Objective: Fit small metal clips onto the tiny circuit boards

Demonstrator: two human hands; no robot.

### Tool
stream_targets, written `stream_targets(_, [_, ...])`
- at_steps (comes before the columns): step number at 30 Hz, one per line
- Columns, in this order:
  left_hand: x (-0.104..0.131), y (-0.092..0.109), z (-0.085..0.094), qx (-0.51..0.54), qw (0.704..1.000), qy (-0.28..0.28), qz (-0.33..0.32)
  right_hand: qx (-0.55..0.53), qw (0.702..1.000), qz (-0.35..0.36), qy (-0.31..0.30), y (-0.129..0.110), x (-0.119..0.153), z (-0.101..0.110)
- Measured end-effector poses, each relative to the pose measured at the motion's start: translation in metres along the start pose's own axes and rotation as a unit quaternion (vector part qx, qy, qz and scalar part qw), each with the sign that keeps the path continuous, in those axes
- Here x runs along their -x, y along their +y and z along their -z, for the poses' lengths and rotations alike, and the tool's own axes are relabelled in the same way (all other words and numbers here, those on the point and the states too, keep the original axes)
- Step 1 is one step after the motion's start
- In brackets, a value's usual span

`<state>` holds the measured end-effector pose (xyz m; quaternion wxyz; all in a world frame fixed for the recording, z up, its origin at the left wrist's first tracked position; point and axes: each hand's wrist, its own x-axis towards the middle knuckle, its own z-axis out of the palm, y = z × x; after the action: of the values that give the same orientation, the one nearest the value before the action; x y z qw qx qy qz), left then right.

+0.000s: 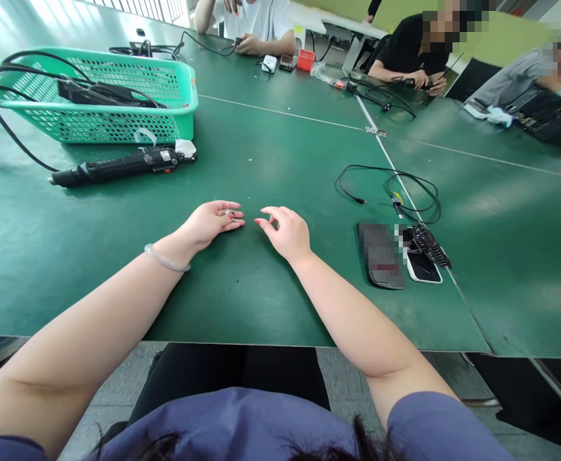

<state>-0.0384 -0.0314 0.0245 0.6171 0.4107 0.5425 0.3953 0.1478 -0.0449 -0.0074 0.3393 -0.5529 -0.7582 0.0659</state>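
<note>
People sit across a green table (280, 153) as your left hand (208, 225) cups small metal pieces (229, 214) and your right hand (290, 234) curls loosely, fingers parted. A black power tool (121, 165) fronts the basket (127, 127), left; two phones (381, 259) lie right.

Head-height view, forward and down

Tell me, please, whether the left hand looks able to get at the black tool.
Probably yes: the black tool lies in front of the green basket, with nothing between it and the left hand, though small shiny pieces in that hand may hinder gripping.
</note>
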Motion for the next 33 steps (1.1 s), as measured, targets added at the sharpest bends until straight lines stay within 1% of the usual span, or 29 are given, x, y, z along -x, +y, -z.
stream_targets(2, [0.011,0.007,0.019,-0.110,0.993,0.037,-0.023,-0.004,1.000,-0.017,0.003,0.004,-0.001,0.000])
stream_targets(4, [0.028,0.011,0.043,-0.239,0.967,0.070,-0.049,-0.010,1.000,-0.024,0.004,0.006,-0.001,0.001])
stream_targets(5, [0.037,0.012,0.057,-0.313,0.944,0.082,-0.068,-0.014,1.000,-0.025,0.003,0.007,-0.001,0.001])
stream_targets(6, [0.047,0.013,0.071,-0.403,0.906,0.097,-0.089,-0.019,0.999,-0.025,0.002,0.007,-0.001,0.001])
stream_targets(7, [0.056,0.012,0.085,-0.496,0.854,0.124,-0.092,-0.023,0.999,-0.026,0.001,0.008,-0.001,0.001])
stream_targets(8, [0.065,0.011,0.099,-0.568,0.804,0.155,-0.084,-0.026,0.999,-0.027,-0.001,0.008,-0.001,0.002])
stream_targets(9, [0.073,0.010,0.112,-0.619,0.761,0.179,-0.076,-0.028,0.999,-0.030,-0.003,0.008,-0.001,0.002])
stream_targets(10, [0.079,0.007,0.123,-0.656,0.726,0.197,-0.061,-0.029,0.999,-0.033,-0.005,0.008,-0.001,0.002])
stream_targets(11, [0.085,0.005,0.133,-0.680,0.702,0.205,-0.050,-0.029,0.999,-0.037,-0.008,0.008,-0.001,0.002])
stream_targets(12, [0.089,0.002,0.141,-0.696,0.686,0.207,-0.046,-0.029,0.999,-0.041,-0.010,0.008,-0.002,0.002])
stream_targets(14, [0.095,-0.002,0.152,-0.710,0.671,0.207,-0.055,-0.028,0.998,-0.048,-0.015,0.008,-0.002,0.002])
stream_targets(17, [0.100,-0.005,0.158,-0.715,0.661,0.206,-0.098,-0.026,0.998,-0.056,-0.017,0.009,-0.003,0.001])
stream_targets(19, [0.100,-0.005,0.159,-0.720,0.656,0.197,-0.112,-0.025,0.998,-0.059,-0.017,0.009,-0.002,0.001])
stream_targets(22, [0.099,-0.005,0.159,-0.726,0.658,0.181,-0.087,-0.025,0.998,-0.060,-0.019,0.009,-0.002,0.001])
stream_targets(25, [0.098,-0.004,0.158,-0.721,0.664,0.189,-0.056,-0.024,0.997,-0.064,-0.019,0.009,-0.003,0.000])
stream_targets(26, [0.099,-0.004,0.157,-0.713,0.671,0.198,-0.046,-0.024,0.997,-0.065,-0.020,0.009,-0.003,0.000])
stream_targets(27, [0.100,-0.003,0.156,-0.695,0.687,0.211,-0.034,-0.023,0.997,-0.065,-0.021,0.010,-0.003,0.000])
stream_targets(28, [0.102,-0.002,0.155,-0.665,0.713,0.222,-0.021,-0.024,0.997,-0.065,-0.022,0.010,-0.003,0.000])
stream_targets(31, [0.109,0.002,0.150,-0.509,0.821,0.258,0.011,-0.029,0.997,-0.064,-0.022,0.010,-0.004,0.000])
stream_targets(32, [0.111,0.003,0.147,-0.454,0.850,0.268,0.010,-0.031,0.997,-0.065,-0.022,0.010,-0.004,0.001])
stream_targets(33, [0.113,0.003,0.145,-0.414,0.869,0.270,0.011,-0.033,0.997,-0.066,-0.022,0.010,-0.004,0.001])
